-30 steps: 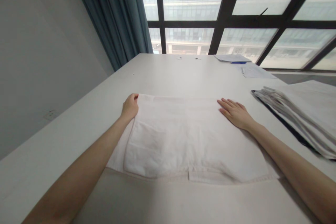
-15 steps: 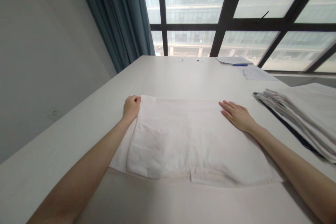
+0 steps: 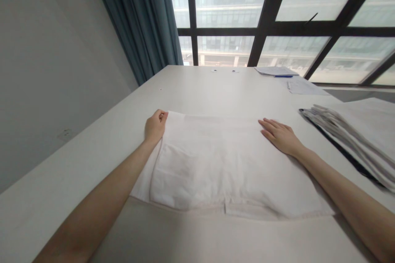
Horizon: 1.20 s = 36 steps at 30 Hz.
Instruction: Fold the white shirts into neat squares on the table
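Observation:
A folded white cloth (image 3: pixel 212 164) lies on the white table (image 3: pixel 197 94), with a few wrinkles and a curved seam on its left part. My left hand (image 3: pixel 156 125) pinches the cloth's far left corner between thumb and fingers. Near the far right corner, my right hand (image 3: pixel 279 134) rests flat on the fabric, its fingers stretched out and pointing left.
A stack of folded light cloths (image 3: pixel 361 131) with a dark layer below sits at the right. Papers (image 3: pixel 276 71) and a blue pen (image 3: pixel 283 76) lie at the far right. Behind the table are a blue curtain (image 3: pixel 145 20) and windows.
The fingers of my left hand have shifted slightly at the cloth's corner, which is raised a little. My right hand stays in place on the cloth.

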{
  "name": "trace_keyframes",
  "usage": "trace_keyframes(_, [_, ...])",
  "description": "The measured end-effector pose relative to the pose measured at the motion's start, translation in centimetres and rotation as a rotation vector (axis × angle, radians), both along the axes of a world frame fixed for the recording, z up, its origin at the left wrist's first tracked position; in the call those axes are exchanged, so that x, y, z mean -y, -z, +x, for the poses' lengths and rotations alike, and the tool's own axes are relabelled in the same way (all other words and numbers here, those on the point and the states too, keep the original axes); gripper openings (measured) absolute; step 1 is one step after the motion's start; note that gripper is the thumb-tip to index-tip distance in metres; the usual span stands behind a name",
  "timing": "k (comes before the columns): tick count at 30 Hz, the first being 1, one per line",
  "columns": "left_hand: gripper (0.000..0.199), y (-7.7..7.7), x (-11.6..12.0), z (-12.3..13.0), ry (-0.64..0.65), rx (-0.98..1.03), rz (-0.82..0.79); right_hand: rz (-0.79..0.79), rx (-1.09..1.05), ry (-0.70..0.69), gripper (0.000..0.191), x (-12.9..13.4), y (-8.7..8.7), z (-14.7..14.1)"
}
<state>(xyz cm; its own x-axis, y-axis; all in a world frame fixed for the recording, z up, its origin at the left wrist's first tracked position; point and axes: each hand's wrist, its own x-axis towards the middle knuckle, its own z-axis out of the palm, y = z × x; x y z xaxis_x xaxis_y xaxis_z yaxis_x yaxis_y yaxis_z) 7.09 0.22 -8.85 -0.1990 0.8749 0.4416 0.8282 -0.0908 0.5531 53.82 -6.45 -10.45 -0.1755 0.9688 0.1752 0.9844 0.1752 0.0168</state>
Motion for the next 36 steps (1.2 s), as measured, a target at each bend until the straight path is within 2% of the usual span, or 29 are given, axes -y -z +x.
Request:
trace_keyframes(8, [0.019,0.0,0.0,0.1,0.103,0.065,0.069,0.0,0.002,0.004,0.057,0.0,0.0,0.0])
trace_keyframes(15, [0.027,0.1,0.0,0.1,0.028,-0.057,0.019,0.017,-0.006,-0.007,0.055,-0.1,0.1,0.1])
trace_keyframes(24, [0.027,0.5,-0.7,-0.3,0.087,0.011,0.011,0.003,0.019,0.03,0.054,0.5,-0.4,-0.5])
trace_keyframes(27, [0.028,0.1,-0.4,-0.1,0.079,-0.089,-0.012,-0.008,0.041,0.072,0.054,0.8,-0.6,-1.0])
trace_keyframes(31, [0.03,-1.2,0.3,0.9,0.011,-0.356,0.005,-0.038,0.04,0.117,0.057,0.8,-0.6,-1.2])
trace_keyframes(33, [0.03,-1.8,0.7,2.1,0.092,-0.43,-0.018,-0.047,0.034,0.118,0.057,0.7,-0.5,-1.2])
trace_keyframes(36, [0.034,-2.2,1.8,5.1,0.41,-0.457,-0.148,-0.041,0.037,0.111,0.057,0.6,-0.4,-1.0])
